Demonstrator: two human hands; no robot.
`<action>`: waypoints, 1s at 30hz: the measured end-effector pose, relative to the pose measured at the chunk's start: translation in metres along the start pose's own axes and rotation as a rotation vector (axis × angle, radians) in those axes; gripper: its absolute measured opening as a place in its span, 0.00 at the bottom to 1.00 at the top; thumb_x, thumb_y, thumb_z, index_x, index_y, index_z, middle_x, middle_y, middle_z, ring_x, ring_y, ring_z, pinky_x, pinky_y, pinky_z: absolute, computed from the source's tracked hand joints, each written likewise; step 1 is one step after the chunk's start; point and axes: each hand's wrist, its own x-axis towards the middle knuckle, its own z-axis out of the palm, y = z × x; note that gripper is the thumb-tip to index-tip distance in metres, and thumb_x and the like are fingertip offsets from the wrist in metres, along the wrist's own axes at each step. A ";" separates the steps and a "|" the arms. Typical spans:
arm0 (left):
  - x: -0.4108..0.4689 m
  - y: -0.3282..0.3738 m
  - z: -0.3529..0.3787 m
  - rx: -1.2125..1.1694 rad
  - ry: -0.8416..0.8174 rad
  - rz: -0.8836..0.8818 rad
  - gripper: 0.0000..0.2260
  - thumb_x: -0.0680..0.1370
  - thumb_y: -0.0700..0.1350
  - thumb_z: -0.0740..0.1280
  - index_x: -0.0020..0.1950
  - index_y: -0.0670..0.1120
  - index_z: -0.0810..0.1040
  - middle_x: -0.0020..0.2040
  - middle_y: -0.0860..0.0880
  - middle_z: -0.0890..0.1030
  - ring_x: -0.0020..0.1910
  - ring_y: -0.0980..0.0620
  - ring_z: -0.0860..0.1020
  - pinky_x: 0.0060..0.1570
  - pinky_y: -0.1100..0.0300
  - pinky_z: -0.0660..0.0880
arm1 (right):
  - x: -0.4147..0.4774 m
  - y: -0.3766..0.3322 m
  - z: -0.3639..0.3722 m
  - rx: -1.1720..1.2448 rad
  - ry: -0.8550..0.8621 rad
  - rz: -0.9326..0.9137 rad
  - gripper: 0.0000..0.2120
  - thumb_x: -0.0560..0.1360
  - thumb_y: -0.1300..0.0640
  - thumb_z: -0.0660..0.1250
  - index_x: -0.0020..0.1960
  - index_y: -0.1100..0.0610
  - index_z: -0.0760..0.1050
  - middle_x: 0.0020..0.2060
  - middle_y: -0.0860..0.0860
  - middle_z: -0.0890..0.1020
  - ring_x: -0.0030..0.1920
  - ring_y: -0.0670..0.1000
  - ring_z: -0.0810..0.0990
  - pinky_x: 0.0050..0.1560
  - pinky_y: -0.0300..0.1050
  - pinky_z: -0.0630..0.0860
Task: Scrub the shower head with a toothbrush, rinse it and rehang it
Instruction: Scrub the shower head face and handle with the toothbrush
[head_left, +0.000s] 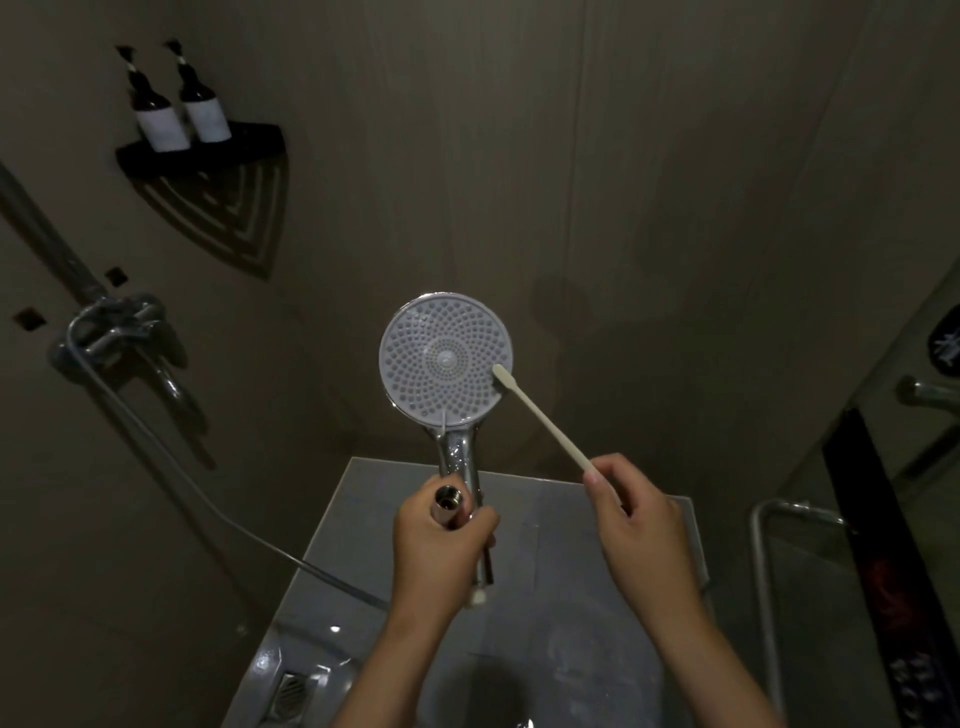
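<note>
The left hand (439, 530) is wrapped tightly around the chrome handle of the shower head (445, 358), holding it upright so the round nozzle face tilts toward the camera, above and ahead of the fist. A threaded metal fitting (448, 501) also pokes out of that same fist, though what it belongs to is hard to tell. The right hand (636, 525) pinches the tail of the toothbrush (540, 413) between thumb and fingertips, the other fingers curled in. The brush's long axis runs up and to the left from that pinch, and its bristle end sits on the lower right edge of the nozzle face, touching or very nearly so. This looks like the scrubbing step, with rinsing and rehanging not yet done. The untouched bulk of the face lies to the left of the bristles, across the disc's centre, so the next strokes likely call for the right hand to sweep leftward while the left hand keeps the head steady. The hose (171, 457) trails off to the mixer tap (117, 332) on the left wall, where 2 bottles (179, 111) stand on a corner shelf (208, 150).
</note>
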 end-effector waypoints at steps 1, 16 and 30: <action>0.000 0.000 0.000 0.007 0.002 -0.001 0.22 0.66 0.26 0.67 0.24 0.50 0.66 0.24 0.52 0.69 0.27 0.46 0.73 0.27 0.62 0.73 | -0.001 0.000 0.000 -0.002 -0.012 0.011 0.07 0.78 0.49 0.59 0.44 0.46 0.74 0.31 0.51 0.78 0.33 0.52 0.78 0.36 0.59 0.76; -0.007 0.003 -0.001 0.033 0.002 -0.021 0.16 0.63 0.32 0.68 0.25 0.48 0.65 0.29 0.38 0.70 0.28 0.47 0.72 0.29 0.54 0.75 | -0.007 -0.008 0.012 -0.006 -0.129 -0.001 0.06 0.78 0.48 0.60 0.44 0.44 0.75 0.32 0.53 0.79 0.34 0.52 0.78 0.37 0.58 0.75; 0.010 0.001 -0.011 0.002 0.055 -0.032 0.21 0.67 0.26 0.67 0.24 0.49 0.66 0.33 0.30 0.72 0.30 0.45 0.74 0.29 0.59 0.76 | -0.003 -0.002 0.007 0.053 -0.112 0.035 0.07 0.77 0.49 0.62 0.44 0.43 0.78 0.34 0.48 0.81 0.36 0.50 0.79 0.39 0.58 0.77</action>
